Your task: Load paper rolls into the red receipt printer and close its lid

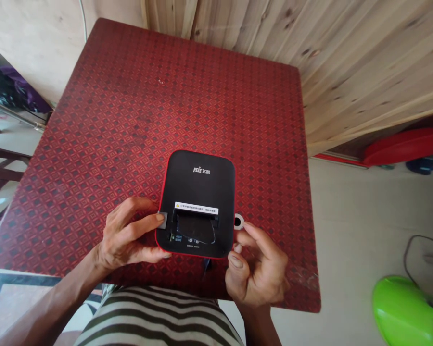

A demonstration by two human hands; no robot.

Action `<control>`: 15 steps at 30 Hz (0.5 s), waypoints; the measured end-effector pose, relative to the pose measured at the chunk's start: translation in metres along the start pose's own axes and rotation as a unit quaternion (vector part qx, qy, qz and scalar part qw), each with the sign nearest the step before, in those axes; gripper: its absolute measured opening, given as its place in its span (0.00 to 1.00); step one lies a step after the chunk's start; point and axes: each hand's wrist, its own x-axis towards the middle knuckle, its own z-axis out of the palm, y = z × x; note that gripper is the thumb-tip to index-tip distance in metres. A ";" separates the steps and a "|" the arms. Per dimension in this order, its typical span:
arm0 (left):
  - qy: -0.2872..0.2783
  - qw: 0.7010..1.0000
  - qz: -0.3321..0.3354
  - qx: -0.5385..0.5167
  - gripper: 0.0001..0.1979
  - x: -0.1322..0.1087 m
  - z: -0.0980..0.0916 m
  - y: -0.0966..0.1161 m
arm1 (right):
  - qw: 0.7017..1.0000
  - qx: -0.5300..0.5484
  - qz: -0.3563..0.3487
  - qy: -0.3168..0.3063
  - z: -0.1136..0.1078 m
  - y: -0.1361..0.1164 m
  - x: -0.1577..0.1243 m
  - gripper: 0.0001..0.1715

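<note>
A black, red-edged FEIE receipt printer (197, 204) lies on the red patterned tabletop (147, 120), with a warning label across its middle and a dark slot below it. My left hand (130, 233) grips the printer's left edge, with two fingertips on a small grey square pad (161, 220) there. My right hand (256, 269) is just off the printer's right edge. Its fingertips pinch a small white ring with a black centre (238, 222). The ring's underside is hidden.
The table's far edges meet a wooden plank wall (361, 62). A red plastic object (400, 146) sits low at the right, and a green object (400, 312) and black cable (413, 254) lie on the floor. A dark wooden chair (3, 168) stands left.
</note>
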 end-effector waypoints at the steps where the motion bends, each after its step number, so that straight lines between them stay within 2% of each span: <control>1: -0.002 1.000 0.001 -0.005 0.22 0.001 0.000 0.000 | 1.000 0.004 -0.003 -0.001 0.000 0.000 0.000 0.24; 10: -0.028 1.000 0.003 0.000 0.25 0.001 -0.004 0.001 | 0.999 0.029 -0.035 -0.006 -0.004 -0.004 -0.002 0.27; 15: -0.019 0.999 0.024 0.036 0.26 -0.004 -0.004 0.003 | 0.994 -0.041 -0.103 0.026 -0.012 -0.016 0.024 0.26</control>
